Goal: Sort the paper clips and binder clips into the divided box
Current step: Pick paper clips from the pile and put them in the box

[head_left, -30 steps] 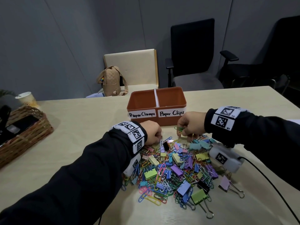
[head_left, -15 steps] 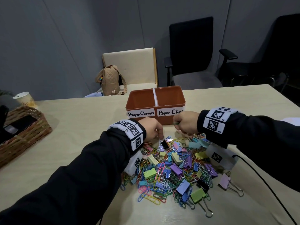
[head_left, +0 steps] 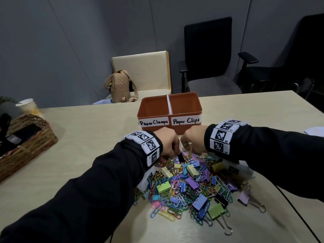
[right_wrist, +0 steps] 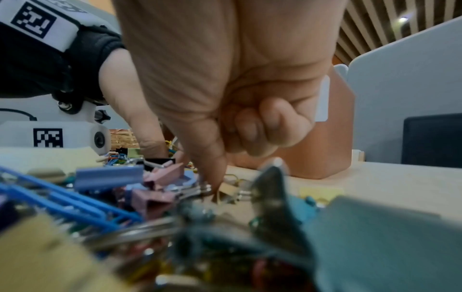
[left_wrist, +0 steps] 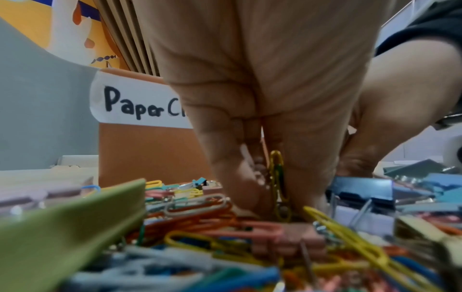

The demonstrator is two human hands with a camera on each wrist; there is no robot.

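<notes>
Table (head_left: 91, 130), L wrist only: hands (left_wrist: 262, 110) pinching yellow clip (left_wrist: 276, 173)

My right hand (head_left: 193, 137) moves left along the far edge of the pile (head_left: 192, 183), away from the spot where it was a second ago, and now sits close beside my left hand (head_left: 166, 141). My left fingers (left_wrist: 250, 187), at the pile's edge before, now pinch paper clips (left_wrist: 277, 177) there.
</notes>
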